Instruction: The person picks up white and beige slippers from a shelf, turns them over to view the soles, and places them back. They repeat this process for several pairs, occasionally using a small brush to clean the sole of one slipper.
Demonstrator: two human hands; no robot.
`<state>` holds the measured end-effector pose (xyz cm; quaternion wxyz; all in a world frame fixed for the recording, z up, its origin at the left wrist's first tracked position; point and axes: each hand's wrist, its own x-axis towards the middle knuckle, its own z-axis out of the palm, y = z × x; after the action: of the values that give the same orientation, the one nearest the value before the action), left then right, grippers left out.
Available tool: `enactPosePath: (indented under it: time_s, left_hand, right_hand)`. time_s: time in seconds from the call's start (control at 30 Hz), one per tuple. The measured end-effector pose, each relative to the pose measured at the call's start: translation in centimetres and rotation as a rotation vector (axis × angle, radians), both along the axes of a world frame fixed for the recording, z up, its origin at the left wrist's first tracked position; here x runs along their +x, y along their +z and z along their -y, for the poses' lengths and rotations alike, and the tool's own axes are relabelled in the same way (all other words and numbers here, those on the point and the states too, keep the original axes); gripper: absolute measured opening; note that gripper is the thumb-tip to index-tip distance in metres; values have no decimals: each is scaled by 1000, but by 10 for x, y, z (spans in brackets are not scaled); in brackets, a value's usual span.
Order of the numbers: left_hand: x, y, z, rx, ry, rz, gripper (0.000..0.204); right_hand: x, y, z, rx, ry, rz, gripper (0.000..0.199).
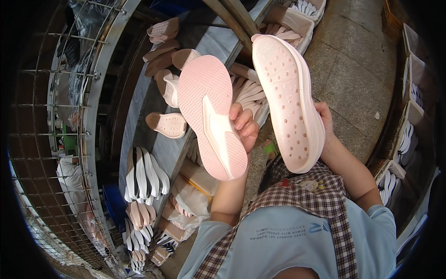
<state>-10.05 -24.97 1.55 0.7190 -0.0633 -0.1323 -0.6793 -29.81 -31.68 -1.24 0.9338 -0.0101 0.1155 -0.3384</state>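
My left hand (245, 128) grips a shoe sole (204, 104) by its side edge, fingers curled round it. Its pink wavy tread and white centre strip face the camera. In my right hand (324, 116) is a second shoe sole (288, 102), held up with its pale inner side showing rows of small round holes. Most of the right fingers are hidden behind it. The two soles are apart, side by side, toes pointing away from me. Beyond the left one, a small group of soles (168, 124) lies on a grey bench (153, 104).
Stacks of white and black soles (145, 174) lie at the bench's near end. A plastic-wrapped bundle (190, 195) sits below it. Crates of soles (297, 21) stand at the far side, more bins (413, 79) along the right. A wire mesh guard (60, 135) is on the left.
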Motion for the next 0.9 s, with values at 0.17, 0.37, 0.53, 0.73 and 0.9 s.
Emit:
enactPosePath:
  time_s: [0.17, 0.37, 0.53, 0.73, 0.9]
  left_hand:
    - [-6, 13, -1, -7, 12, 54, 36]
    - [-16, 7, -5, 698, 39, 854, 53]
    - [-8, 2, -1, 752, -68, 482, 58]
    - [15, 47, 9, 660, 119, 818, 58]
    - [61, 85, 7, 625, 410, 1045, 78]
  right_hand:
    - [3, 5, -1, -84, -10, 20, 62]
    - [14, 6, -4, -397, -12, -196, 67]
    - [14, 12, 10, -527, 253, -357, 57]
    - [54, 32, 52, -622, 265, -476, 53]
    - [127, 55, 101, -659, 345, -204, 49]
